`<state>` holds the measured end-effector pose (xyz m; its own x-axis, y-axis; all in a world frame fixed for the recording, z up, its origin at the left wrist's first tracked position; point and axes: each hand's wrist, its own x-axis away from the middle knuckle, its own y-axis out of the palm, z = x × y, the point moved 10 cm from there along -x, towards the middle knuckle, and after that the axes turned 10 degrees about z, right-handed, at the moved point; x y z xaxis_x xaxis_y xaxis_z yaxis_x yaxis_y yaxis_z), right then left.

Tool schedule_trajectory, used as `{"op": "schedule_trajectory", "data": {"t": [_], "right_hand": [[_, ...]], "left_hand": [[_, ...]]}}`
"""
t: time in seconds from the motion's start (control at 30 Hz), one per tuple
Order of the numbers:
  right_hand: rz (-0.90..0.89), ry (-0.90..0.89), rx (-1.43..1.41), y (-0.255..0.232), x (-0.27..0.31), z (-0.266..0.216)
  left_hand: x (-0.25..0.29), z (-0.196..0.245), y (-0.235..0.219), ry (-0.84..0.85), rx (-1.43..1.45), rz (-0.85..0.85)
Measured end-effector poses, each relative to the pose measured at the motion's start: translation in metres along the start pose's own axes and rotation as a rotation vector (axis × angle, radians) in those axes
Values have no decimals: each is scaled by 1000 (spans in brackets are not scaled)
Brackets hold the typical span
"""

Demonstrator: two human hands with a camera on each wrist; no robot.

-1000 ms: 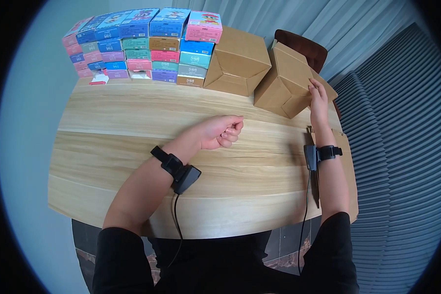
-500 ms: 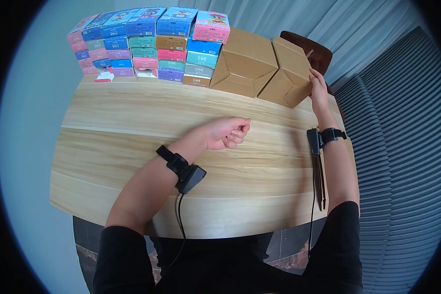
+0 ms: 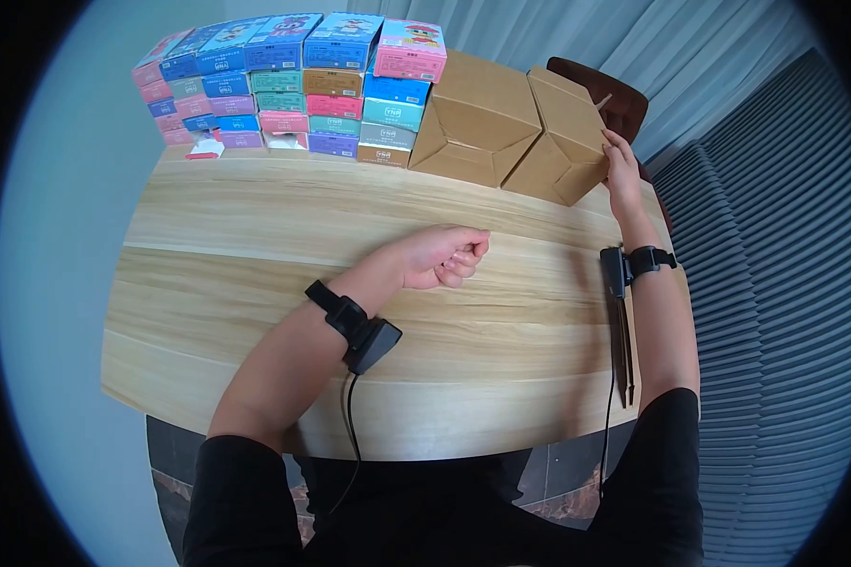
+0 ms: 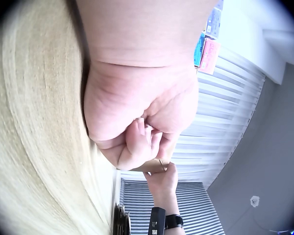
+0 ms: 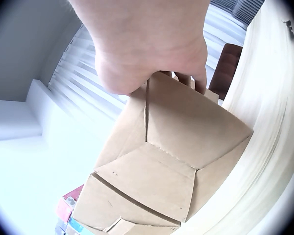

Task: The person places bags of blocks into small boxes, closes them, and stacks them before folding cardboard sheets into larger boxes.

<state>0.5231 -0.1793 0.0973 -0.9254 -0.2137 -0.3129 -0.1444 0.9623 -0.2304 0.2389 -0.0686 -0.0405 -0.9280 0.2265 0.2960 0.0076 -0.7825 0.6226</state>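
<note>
The right hand (image 3: 622, 175) presses the right side of a brown cardboard box (image 3: 569, 142), close to its upper front corner. In the right wrist view, its fingers (image 5: 200, 82) show past the box's far edge, while the thumb is mostly hidden. A second brown cardboard box (image 3: 477, 113) stands against the first one's left side, with a narrow seam between them. On the wooden table (image 3: 255, 369), the left hand (image 3: 444, 255) rests palm up near the middle, its fingers loosely curled with nothing in them.
Several rows of colourful small boxes (image 3: 293, 90) are stacked at the back left, beside the second cardboard box. Flat cardboard (image 3: 624, 350) lies under the right forearm. A brown chair (image 3: 624, 99) stands behind the table. Wrist-camera cables hang over the front edge.
The right hand has pushed the right cardboard box leftward and back, closing the gap and lining it up with its neighbour. The left hand stays in place; the head view shifts slightly.
</note>
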Motion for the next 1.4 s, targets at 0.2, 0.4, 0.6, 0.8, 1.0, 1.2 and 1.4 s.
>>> {"op": "schedule_trajectory", "data": {"t": [0.2,0.4,0.6,0.8,1.0,1.2,1.4], "right_hand": [[62,-56,15,-3,-2,-3],[35,13,39,-3,15,-10],[-57,102,-26,-48,26,-1],[-165,-108,439,-144,63,-25],[-173,-300,971,-224,140,-33],[-173,-53,1133,-297,184,8],[-375,34,1165,-327,225,35]], "left_hand": [[0,0,1,-1,-6,-9],[2,-1,1,-2,-11,3],[0,-2,0,-7,0,-12],[0,-3,-2,-22,11,48],[1,-1,-2,-12,19,64],[2,-1,-2,-20,30,105],[2,-1,-5,1,42,119]]}}
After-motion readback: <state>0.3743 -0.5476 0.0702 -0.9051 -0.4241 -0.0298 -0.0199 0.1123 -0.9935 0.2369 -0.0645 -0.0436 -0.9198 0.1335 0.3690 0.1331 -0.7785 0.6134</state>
